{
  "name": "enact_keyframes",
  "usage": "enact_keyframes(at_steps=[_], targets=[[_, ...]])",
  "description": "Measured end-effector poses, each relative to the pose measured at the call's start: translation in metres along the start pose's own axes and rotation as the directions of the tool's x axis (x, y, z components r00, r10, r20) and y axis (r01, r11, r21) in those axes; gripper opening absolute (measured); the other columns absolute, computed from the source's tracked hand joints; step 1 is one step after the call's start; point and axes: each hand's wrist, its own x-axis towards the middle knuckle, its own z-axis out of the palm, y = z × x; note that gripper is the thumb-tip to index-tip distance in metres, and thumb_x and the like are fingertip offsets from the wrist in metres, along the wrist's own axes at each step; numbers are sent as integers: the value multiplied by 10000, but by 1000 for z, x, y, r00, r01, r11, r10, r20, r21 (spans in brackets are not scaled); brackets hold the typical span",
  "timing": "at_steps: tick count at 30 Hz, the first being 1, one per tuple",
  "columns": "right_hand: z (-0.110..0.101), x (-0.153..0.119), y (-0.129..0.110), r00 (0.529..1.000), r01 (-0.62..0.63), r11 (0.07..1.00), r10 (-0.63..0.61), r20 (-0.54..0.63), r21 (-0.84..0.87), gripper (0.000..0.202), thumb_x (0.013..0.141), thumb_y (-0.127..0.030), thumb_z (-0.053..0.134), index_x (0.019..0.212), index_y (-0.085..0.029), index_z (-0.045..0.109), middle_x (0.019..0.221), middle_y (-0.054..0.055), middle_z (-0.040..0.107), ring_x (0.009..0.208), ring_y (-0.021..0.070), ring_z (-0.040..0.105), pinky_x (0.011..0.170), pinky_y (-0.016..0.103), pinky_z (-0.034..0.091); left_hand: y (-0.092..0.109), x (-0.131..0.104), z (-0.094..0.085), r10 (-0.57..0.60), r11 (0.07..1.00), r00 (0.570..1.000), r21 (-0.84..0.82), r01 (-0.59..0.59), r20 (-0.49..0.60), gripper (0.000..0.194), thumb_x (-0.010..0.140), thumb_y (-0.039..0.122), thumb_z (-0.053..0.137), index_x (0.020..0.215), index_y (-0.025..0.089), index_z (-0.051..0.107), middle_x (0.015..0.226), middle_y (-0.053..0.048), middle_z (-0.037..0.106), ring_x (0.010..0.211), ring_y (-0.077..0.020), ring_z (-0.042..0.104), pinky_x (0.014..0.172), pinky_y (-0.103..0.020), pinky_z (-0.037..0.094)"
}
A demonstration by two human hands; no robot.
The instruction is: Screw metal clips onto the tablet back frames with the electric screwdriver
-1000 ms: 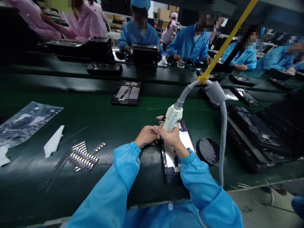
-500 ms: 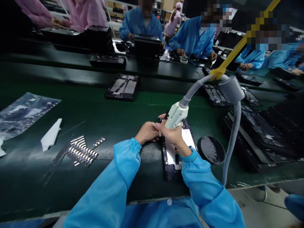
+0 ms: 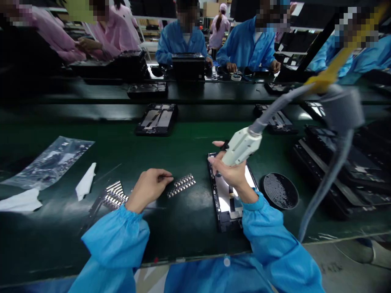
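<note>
My right hand (image 3: 230,173) grips a pale electric screwdriver (image 3: 242,146), its tip pointing down over the upper part of an opened tablet-like device (image 3: 221,195). This device has a black frame and bright panels inside. To its left, my left hand (image 3: 151,185) has thumb and fingers pinched together above the table. Whatever may be between those fingertips is too small to make out. Just beside them lies a short strip of small metallic parts (image 3: 182,185). More such strips (image 3: 114,195) are partly covered by my left hand and sleeve.
A round black dish of tiny pieces (image 3: 280,191) sits right of the device. Stacked black devices (image 3: 336,175) stand farther right, behind the grey hose (image 3: 324,175). A clear plastic bag (image 3: 51,160) and white scraps (image 3: 86,181) lie left. Co-workers (image 3: 249,44) sit across the bench.
My left hand has moved left, away from the device and my right hand. The short strip now shows on the table between them. The right hand keeps the screwdriver over the device; the view has shifted.
</note>
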Motion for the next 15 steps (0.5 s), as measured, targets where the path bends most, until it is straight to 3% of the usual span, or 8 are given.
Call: enact_keyframes(at_steps=[3,7,12,13,15], targets=[[-28,-2,-24,1000,25,1000,-24,-9,12,482,689,-247,802,1119,-188,592,498,-82,591,388,119,543,442,275,474,-7,-9,12,-7,994,1000,105,10,-24,424,710,505,635,985,191,713,884,-60,734,778,-226,673,682,-298,500],[-91,-13,-44,993,22,998,-29,-117,-60,374,668,-250,824,965,-193,603,485,-80,591,368,109,532,406,255,446,-5,-6,28,-7,990,1000,138,9,-16,395,631,539,650,854,216,699,848,-58,725,729,-236,665,624,-305,494],[-162,-40,-36,942,26,998,-41,-334,-50,296,677,-257,799,839,-201,557,421,-96,563,305,103,491,357,237,398,-16,10,29,-170,983,983,-54,174,75,564,416,697,695,750,244,669,686,-10,724,703,-261,693,611,-325,545],[-169,-44,-31,928,21,999,-37,-370,-48,304,670,-260,800,832,-201,550,413,-96,562,301,103,487,359,238,398,-22,13,30,-149,981,983,-105,160,107,603,400,742,682,743,246,670,706,-10,738,728,-257,705,642,-322,563],[-175,-51,-22,908,-3,999,-17,-418,-47,312,659,-262,798,821,-201,539,402,-96,559,301,100,480,373,239,404,-38,17,33,-41,997,998,-65,45,57,651,448,834,602,739,258,684,740,-1,755,744,-231,719,672,-298,582]])
